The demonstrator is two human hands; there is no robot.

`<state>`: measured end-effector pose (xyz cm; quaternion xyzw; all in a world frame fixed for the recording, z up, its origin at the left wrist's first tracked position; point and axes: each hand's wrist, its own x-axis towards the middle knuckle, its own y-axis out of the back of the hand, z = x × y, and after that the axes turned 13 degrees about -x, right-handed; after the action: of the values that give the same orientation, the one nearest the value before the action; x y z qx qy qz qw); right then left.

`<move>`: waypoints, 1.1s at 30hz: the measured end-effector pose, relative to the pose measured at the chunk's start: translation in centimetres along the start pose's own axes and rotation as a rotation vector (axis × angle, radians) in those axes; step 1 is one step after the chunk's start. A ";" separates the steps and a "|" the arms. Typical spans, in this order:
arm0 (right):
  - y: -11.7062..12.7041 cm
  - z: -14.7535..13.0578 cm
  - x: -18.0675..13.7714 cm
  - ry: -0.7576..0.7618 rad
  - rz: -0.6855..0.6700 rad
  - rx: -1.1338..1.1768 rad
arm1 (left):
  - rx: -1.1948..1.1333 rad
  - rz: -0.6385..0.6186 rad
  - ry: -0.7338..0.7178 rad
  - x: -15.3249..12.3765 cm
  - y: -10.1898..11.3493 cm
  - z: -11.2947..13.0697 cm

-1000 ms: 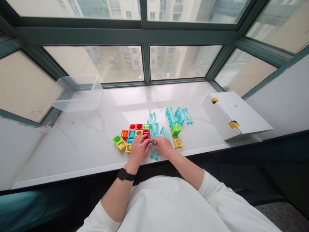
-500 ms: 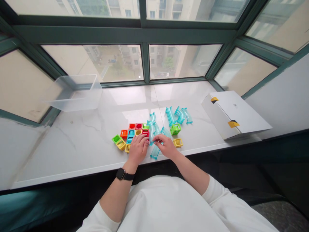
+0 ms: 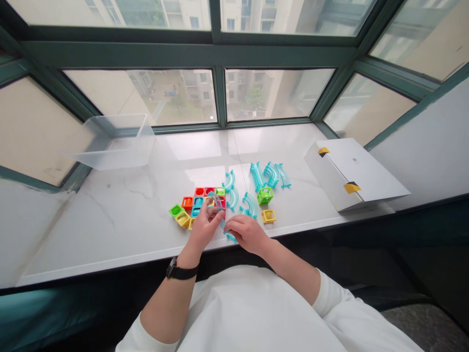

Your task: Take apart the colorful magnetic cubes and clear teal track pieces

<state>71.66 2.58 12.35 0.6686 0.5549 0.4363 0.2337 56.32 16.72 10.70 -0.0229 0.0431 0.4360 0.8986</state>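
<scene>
My left hand [image 3: 205,220] is closed on a curved clear-blue track piece [image 3: 216,199], raised above the colored blocks. My right hand [image 3: 246,231] pinches at the lower end of clear-blue plastic between the hands; its fingers hide whether this is the same piece. Under and beside my left hand are red, orange, blue, green and yellow hollow blocks [image 3: 199,201], partly covered. Curved track pieces [image 3: 232,198] lie just beyond the hands, and another curved track [image 3: 250,205] is beside my right hand. The end of one more track [image 3: 230,237] peeks out below my right fingers.
Farther back right lie several clear-blue tracks [image 3: 271,174], near a green block [image 3: 265,195] and a yellow block [image 3: 268,216]. A clear plastic bin [image 3: 117,156] stands at the left. A white box [image 3: 359,171] sits at the right. Windows [image 3: 278,93] border the white counter [image 3: 120,210].
My left hand has lifted a curved track piece off the counter and moved slightly left and toward me. My right hand has shifted left and nearer the counter's front edge.
</scene>
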 end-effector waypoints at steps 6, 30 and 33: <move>-0.2 -0.9 -0.1 0.023 0.122 0.067 | -0.274 -0.022 0.078 -0.6 -1.6 2.1; -1.6 -0.7 -2.7 -0.168 0.043 -0.092 | -0.248 0.194 0.152 -0.4 -2.1 2.1; -1.2 -0.2 -2.7 -0.201 0.050 -0.076 | -0.224 0.208 0.216 0.2 -1.2 2.0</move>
<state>70.77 0.29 10.61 0.7133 0.4951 0.3932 0.3024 57.47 16.27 12.67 -0.1650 0.0927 0.5238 0.8305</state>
